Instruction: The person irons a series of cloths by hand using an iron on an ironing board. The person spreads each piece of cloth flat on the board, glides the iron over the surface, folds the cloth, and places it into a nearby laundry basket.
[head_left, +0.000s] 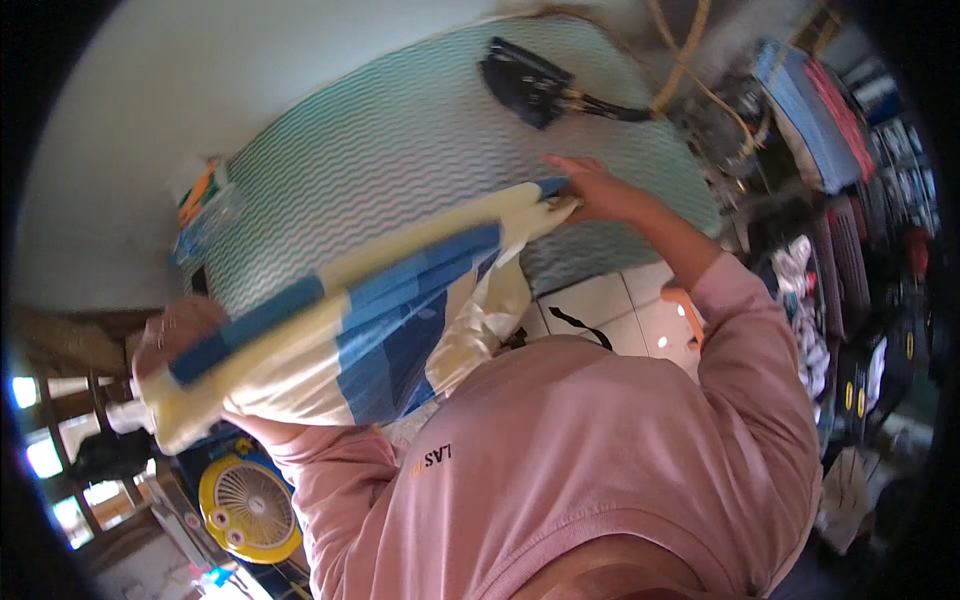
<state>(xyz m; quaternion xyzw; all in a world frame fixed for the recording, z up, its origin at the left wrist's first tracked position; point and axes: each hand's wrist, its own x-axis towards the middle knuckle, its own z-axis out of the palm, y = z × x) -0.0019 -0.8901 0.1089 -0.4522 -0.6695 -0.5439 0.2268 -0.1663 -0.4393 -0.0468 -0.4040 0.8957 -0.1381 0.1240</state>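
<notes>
A cloth with yellow, blue and white blocks (400, 290) is stretched on a slant in front of my chest, its upper edge folded over into a long band. My left hand (180, 335), smeared by motion, grips the lower left end, partly behind the fabric. At the upper right end, my right hand (595, 190) pinches the cloth's corner, one finger pointing out to the left. Loose fabric hangs below the band toward my pink sweatshirt. Beyond the cloth, a black iron-like appliance (525, 85) with a cord lies on the padded table.
The table (370, 130) wears a green-and-white wavy-striped cover. A clear plastic bag with something orange (203, 205) sits at its left edge. A yellow fan (250, 505) stands lower left. Folded textiles (810, 115) and piled clothes line the right side. A dark strap (580, 325) lies on the tiled floor.
</notes>
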